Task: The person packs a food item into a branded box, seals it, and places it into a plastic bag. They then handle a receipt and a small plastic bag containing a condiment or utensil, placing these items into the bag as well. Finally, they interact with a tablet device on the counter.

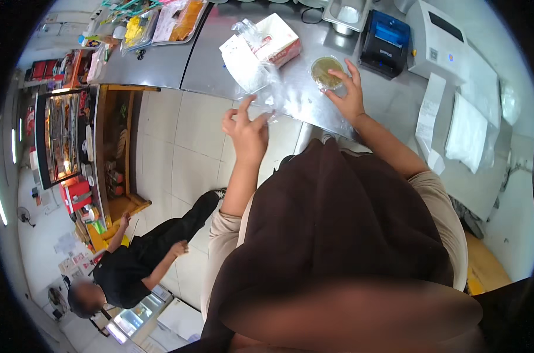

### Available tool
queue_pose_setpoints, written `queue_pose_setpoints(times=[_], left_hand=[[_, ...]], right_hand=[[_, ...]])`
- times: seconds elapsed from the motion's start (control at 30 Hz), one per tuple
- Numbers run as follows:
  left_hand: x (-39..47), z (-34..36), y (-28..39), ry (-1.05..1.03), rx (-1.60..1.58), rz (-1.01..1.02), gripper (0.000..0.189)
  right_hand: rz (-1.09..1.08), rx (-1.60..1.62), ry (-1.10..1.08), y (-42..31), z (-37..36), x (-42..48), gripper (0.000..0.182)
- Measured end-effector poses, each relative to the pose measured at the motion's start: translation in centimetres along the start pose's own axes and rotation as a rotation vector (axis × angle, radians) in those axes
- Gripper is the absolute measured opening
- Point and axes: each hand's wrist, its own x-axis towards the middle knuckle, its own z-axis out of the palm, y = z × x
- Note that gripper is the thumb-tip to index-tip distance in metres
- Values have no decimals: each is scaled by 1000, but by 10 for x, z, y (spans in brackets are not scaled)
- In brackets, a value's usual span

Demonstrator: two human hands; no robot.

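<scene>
My left hand [247, 132] is at the front edge of the steel counter [209, 57]. Its thumb and index finger are at a crumpled clear plastic bag [271, 95] that hangs slightly over the edge. My right hand [348, 95] reaches over a round clear tub [321, 73] of yellow-green contents on the counter. One fingertip lies over its top and the thumb is by its near rim; whether they grip it is unclear. Beyond the bag stands an open white and red carton [284, 42], with a white printed paper [245, 61] leaning on its left.
A dark Epson printer [385, 44], a white machine [439, 42] with a long paper strip [428, 114], and a steel pan [347, 13] occupy the right. White bags [467, 128] lie nearby. A person in black [121, 273] stands left, near a lit display case [64, 137].
</scene>
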Motion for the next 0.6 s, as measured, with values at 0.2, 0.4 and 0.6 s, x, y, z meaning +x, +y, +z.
queue_pose_setpoints(times=[0.2, 0.4, 0.6], left_hand=[[16, 43, 28, -160, -302, 26, 27], [20, 88, 30, -322, -639, -74, 23], [27, 88, 31, -289, -544, 26, 22]], right_hand=[[141, 407, -68, 53, 8, 34, 53], [374, 884, 0, 74, -8, 69, 52], [441, 1107, -23, -4, -64, 90, 63]])
